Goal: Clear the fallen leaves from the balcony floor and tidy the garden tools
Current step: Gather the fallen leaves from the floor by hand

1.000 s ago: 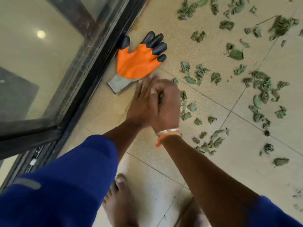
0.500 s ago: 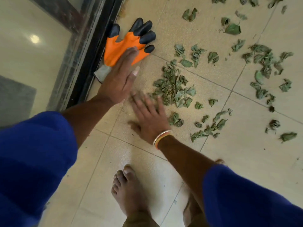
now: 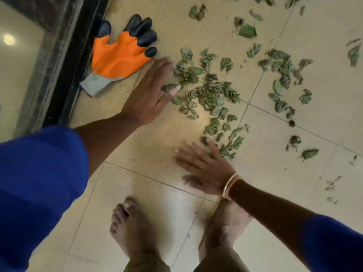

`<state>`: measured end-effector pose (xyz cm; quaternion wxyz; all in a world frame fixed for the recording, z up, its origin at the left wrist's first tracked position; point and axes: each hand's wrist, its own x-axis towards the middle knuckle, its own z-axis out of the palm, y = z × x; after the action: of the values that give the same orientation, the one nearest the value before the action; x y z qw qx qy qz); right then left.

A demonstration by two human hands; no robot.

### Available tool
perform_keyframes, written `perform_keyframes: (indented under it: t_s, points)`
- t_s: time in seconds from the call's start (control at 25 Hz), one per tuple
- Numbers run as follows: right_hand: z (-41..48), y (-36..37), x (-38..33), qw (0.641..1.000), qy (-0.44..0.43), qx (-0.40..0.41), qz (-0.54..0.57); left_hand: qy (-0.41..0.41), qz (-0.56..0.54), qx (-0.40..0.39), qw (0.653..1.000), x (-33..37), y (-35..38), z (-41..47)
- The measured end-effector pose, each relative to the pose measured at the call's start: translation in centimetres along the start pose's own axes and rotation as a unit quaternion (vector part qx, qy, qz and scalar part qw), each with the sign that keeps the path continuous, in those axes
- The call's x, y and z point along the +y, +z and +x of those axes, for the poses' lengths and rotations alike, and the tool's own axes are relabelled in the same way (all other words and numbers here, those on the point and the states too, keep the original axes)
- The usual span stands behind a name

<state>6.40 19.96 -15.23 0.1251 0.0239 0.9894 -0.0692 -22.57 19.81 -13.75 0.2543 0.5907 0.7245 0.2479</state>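
Observation:
A loose pile of dried green leaves point(image 3: 208, 93) lies on the beige floor tiles in the middle of the view. More leaves point(image 3: 282, 75) are scattered to the right and far side. My left hand point(image 3: 151, 91) lies flat and open on the floor, its fingertips at the pile's left edge. My right hand point(image 3: 204, 169), blurred, is spread open just near of the pile with bangles at the wrist. An orange garden glove point(image 3: 119, 55) with black fingertips lies flat by the door frame, left of my left hand.
A dark sliding-door frame point(image 3: 74, 55) with glass runs along the left. My two bare feet point(image 3: 133, 228) stand on the tiles at the bottom. Blue sleeves cover both upper arms.
Both hands were clasped together a second ago, then parted and dropped leaves into a pile. My left hand slid off the glove toward the pile; my right hand drew back toward me.

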Motion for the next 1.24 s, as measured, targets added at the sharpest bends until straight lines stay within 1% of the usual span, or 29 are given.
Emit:
perform_keyframes:
  t_s: [0.12, 0.2, 0.24, 0.28, 0.36, 0.4, 0.44, 0.52, 0.6, 0.64, 0.68, 0.76, 0.8, 0.84, 0.88, 0.92, 0.96, 1.0, 1.04, 1.08, 1.12, 1.16, 1.2, 1.24]
  points:
    - [1.4, -0.4, 6.1, 0.997, 0.075, 0.023, -0.014, 0.016, 0.036, -0.005, 0.999, 0.3, 0.8, 3.7]
    - [3.1, -2.5, 10.2, 0.988, 0.131, 0.077, -0.034, 0.027, 0.054, -0.002, 0.998, 0.4, 1.6, 6.0]
    - [3.7, -3.4, 12.0, 0.977, 0.178, 0.112, -0.037, 0.033, 0.060, 0.002, 0.998, 0.4, 2.0, 6.6]
    - [4.0, -4.1, 13.5, 0.958, 0.245, 0.149, -0.026, 0.035, 0.063, 0.006, 0.997, 0.6, 2.4, 7.0]
    - [3.5, -4.5, 14.7, 0.898, 0.394, 0.195, 0.031, 0.037, 0.068, 0.011, 0.997, 1.0, 3.3, 6.9]
    - [3.0, -4.2, 14.2, 0.866, 0.450, 0.207, 0.068, 0.034, 0.067, 0.012, 0.997, 1.4, 3.8, 6.6]
    - [2.7, -3.6, 13.2, 0.840, 0.486, 0.216, 0.107, 0.025, 0.059, 0.015, 0.998, 1.9, 4.2, 6.2]
    - [2.2, -2.2, 10.0, 0.807, 0.516, 0.231, 0.169, 0.007, 0.034, 0.031, 0.999, 3.3, 5.4, 5.0]
    - [3.0, -1.6, 7.5, 0.784, 0.507, 0.271, 0.234, 0.018, 0.006, 0.040, 0.999, 5.0, 6.7, 3.9]
    - [4.0, -1.9, 7.4, 0.765, 0.492, 0.311, 0.273, 0.029, -0.015, 0.044, 0.999, 5.7, 7.4, 3.7]
    - [5.3, -2.2, 7.9, 0.739, 0.473, 0.357, 0.320, 0.034, -0.040, 0.053, 0.997, 6.2, 8.0, 3.7]
    - [7.9, -3.2, 9.1, 0.682, 0.427, 0.435, 0.404, 0.016, -0.095, 0.100, 0.990, 6.7, 8.7, 4.4]
    - [9.0, -3.4, 9.7, 0.649, 0.408, 0.462, 0.446, -0.010, -0.136, 0.133, 0.982, 7.1, 9.1, 4.9]
    - [10.1, -3.9, 9.9, 0.602, 0.394, 0.483, 0.499, -0.047, -0.191, 0.170, 0.965, 7.5, 9.3, 5.5]
    - [11.1, -4.5, 9.9, 0.531, 0.390, 0.500, 0.562, -0.091, -0.260, 0.212, 0.938, 8.2, 9.2, 6.1]
    - [11.7, -5.2, 9.7, 0.433, 0.398, 0.504, 0.632, -0.144, -0.336, 0.252, 0.896, 9.1, 9.0, 6.6]
    - [12.2, -6.0, 9.4, 0.323, 0.404, 0.496, 0.697, -0.200, -0.411, 0.286, 0.842, 9.8, 8.7, 7.1]
    - [12.4, -6.7, 9.2, 0.222, 0.401, 0.480, 0.748, -0.253, -0.472, 0.306, 0.787, 10.1, 8.4, 7.6]
    - [12.4, -7.2, 9.1, 0.144, 0.391, 0.462, 0.783, -0.294, -0.532, 0.303, 0.734, 9.9, 8.3, 8.0]
    - [12.3, -7.5, 9.2, 0.097, 0.385, 0.450, 0.800, -0.319, -0.590, 0.282, 0.686, 9.8, 8.0, 8.3]
    - [12.1, -8.0, 9.4, 0.067, 0.378, 0.447, 0.808, -0.331, -0.644, 0.253, 0.641, 9.9, 7.7, 8.5]
    - [11.8, -8.9, 9.5, 0.046, 0.362, 0.451, 0.814, -0.333, -0.688, 0.231, 0.602, 10.3, 7.0, 8.6]
    - [11.5, -9.8, 9.6, 0.032, 0.346, 0.458, 0.819, -0.327, -0.717, 0.220, 0.574, 11.1, 6.2, 8.5]
    - [11.2, -11.1, 9.7, 0.022, 0.331, 0.458, 0.825, -0.321, -0.733, 0.219, 0.558, 12.2, 5.1, 8.5]
